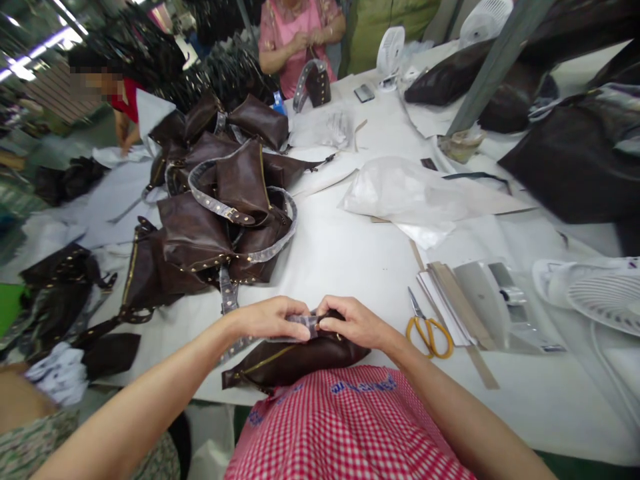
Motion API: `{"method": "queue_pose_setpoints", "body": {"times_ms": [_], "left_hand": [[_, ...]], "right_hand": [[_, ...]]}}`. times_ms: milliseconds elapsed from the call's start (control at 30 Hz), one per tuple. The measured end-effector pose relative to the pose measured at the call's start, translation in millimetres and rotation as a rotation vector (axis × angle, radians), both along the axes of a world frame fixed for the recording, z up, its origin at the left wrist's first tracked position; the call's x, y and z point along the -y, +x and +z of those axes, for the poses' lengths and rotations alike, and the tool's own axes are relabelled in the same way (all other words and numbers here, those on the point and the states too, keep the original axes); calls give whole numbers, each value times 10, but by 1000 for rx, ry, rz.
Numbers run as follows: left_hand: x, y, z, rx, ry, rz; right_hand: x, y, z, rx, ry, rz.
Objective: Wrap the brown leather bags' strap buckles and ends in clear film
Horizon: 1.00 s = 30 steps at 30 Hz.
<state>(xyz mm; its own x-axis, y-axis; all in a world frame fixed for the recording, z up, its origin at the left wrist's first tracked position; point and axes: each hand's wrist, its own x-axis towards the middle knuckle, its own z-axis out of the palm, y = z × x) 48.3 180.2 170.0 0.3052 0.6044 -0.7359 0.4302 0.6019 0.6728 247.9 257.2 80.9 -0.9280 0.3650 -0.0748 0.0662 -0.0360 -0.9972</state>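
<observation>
My left hand and my right hand meet just above the table's near edge. Both pinch a grey studded bag strap between fingers and thumbs. Under them lies a dark brown leather bag with a gold zipper along its lower side. The strap runs down from my hands to the left, past the bag. My fingers hide the middle of the strap where I grip it.
A heap of similar brown studded bags lies on the white table to the left. Yellow-handled scissors, cardboard strips, plastic sheets and white fans lie to the right. Co-workers stand beyond the far side.
</observation>
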Motion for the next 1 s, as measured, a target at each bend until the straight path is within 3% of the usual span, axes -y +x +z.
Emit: {"method": "queue_pose_setpoints", "body": {"times_ms": [167, 300, 467, 633, 733, 833, 900, 1000], "left_hand": [[93, -246, 25, 47, -54, 21], [117, -71, -11, 58, -66, 93], [87, 62, -77, 127, -70, 160], [122, 176, -146, 53, -47, 215], [151, 242, -181, 0, 75, 240], [173, 290, -185, -76, 264, 121], [201, 340, -177, -325, 485, 98], [282, 453, -188, -701, 737, 189]], "right_hand": [[-8, -4, 12, 10, -86, 15], [6, -54, 51, 7, 15, 14], [33, -50, 41, 26, 26, 8], [35, -30, -5, 34, 82, 6], [-3, -27, -8, -51, 103, 51], [-45, -32, -16, -109, 53, 97], [-48, -40, -33, -89, 20, 68], [7, -55, -63, 2, -60, -49]]}}
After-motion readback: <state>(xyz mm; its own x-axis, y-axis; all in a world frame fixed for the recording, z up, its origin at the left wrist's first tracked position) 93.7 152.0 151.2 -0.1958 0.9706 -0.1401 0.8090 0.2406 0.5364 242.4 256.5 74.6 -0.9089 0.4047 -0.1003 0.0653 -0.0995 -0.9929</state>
